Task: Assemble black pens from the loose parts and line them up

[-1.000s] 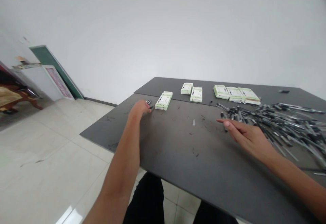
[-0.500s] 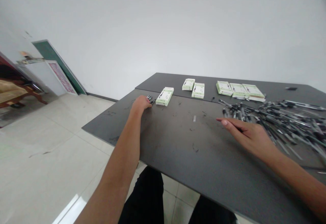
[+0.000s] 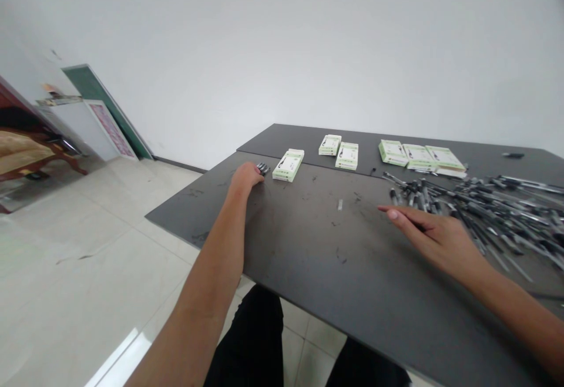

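At the left part of the dark table (image 3: 304,246), my left hand (image 3: 247,177) is closed on a few pens (image 3: 263,168), whose ends stick out past the fingers. Just right of them lies a pale green and white pen box (image 3: 288,165), apart from the hand. My right hand (image 3: 434,231) is held beside the heap of loose pens (image 3: 497,211), with its fingers stretched out and the thumb close along the index finger. Nothing shows in it, though its underside is hidden.
Two similar boxes (image 3: 347,156) lie near the table's middle, and three more boxes (image 3: 414,156) sit in a row behind the heap. A small clear strip (image 3: 340,205) lies in front. A white wall (image 3: 308,52) rises behind the table.
The view has shifted slightly, so the table and boxes appear a little further right. Pens in my left hand now look bunched closer together. My right hand has hardly moved.
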A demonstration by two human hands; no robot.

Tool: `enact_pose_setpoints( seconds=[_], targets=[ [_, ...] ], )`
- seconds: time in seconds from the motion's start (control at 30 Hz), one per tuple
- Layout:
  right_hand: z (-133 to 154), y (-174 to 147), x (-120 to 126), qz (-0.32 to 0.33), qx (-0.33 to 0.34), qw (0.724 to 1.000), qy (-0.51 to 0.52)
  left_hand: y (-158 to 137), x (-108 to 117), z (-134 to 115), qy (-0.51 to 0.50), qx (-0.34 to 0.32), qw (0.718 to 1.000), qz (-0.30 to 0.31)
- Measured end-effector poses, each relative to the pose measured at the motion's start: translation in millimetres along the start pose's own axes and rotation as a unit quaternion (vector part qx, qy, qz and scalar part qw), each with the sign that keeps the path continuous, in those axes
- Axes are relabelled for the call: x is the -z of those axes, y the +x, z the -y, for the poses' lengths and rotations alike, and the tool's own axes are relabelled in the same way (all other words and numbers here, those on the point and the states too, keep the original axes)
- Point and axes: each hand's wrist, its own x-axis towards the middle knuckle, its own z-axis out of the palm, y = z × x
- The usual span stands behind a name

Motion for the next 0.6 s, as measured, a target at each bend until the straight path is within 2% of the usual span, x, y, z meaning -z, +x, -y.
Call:
enact_pose_setpoints(
  seconds=[0.3, 0.6],
  targets=[
    [-3.3, 0.8, -0.5, -0.009, 0.004, 1.000, 0.002, -5.1, 3.1, 2.2, 0.035, 0.039, 0.996, -0.071],
    [-4.6, 0.1, -1.0, -0.009, -0.005, 1.000, 0.005, -0.6, 1.3, 4.8, 0.023, 0.032, 0.999, -0.038]
  ],
)
